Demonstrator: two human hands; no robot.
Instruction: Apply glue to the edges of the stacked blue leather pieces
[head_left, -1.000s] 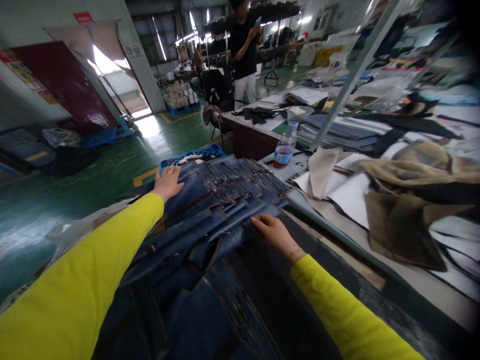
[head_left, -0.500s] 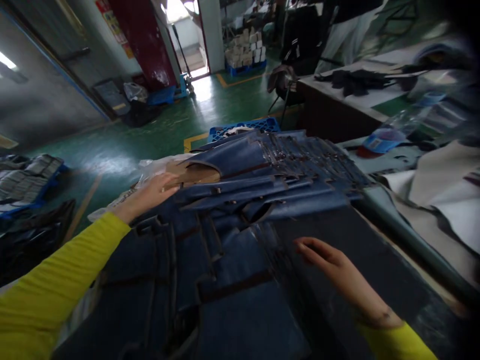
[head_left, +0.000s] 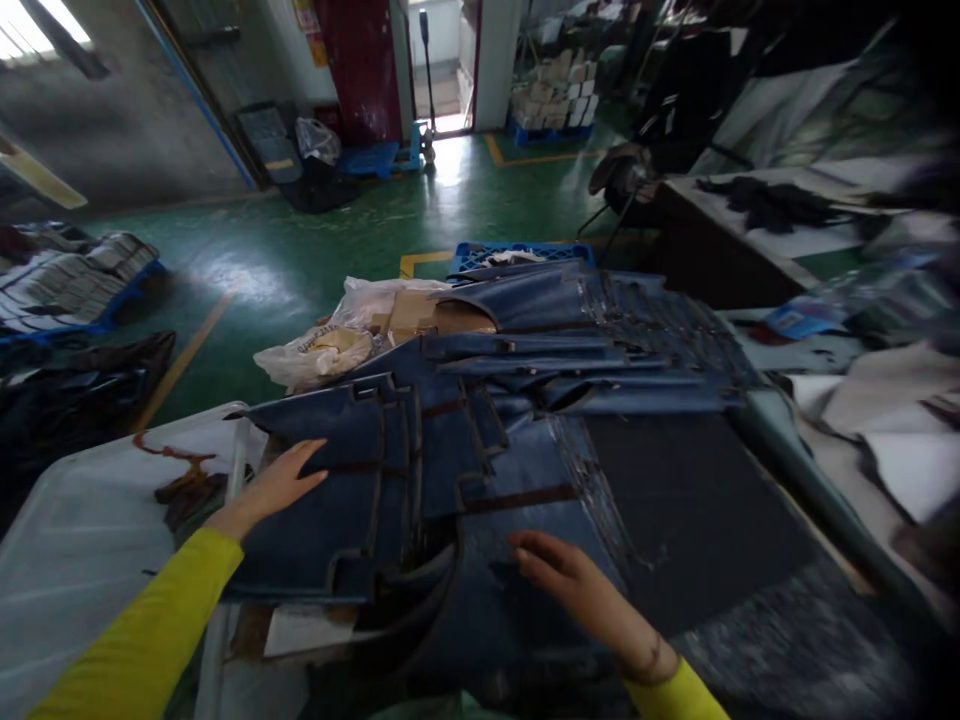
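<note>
Dark blue, leather-like cut panels (head_left: 525,575) with notched edges and brown strips lie overlapping across the work surface. Over the left stack of panels (head_left: 315,520), near its outer edge, is my left hand (head_left: 274,490), thumb and fingers apart and nothing in its grasp. My right hand (head_left: 574,585) hovers over the nearest panel, fingers stretched forward and slightly bent, with nothing visible in them. Whether either hand touches the material I cannot tell. Beyond them, a fanned row of more blue panels (head_left: 652,310) runs toward the far right.
At left stands a white plastic bin (head_left: 97,500). A cardboard box (head_left: 412,310) and plastic bags (head_left: 330,350) sit behind the panels. A bottle (head_left: 806,315) lies at right near pale sheets (head_left: 892,400). A blue pallet (head_left: 517,250) is on the floor beyond.
My left hand has left the cardboard box area and come back nearer, over the left stack. My right hand has moved left, from the dark surface to the panels. The view has shifted.
</note>
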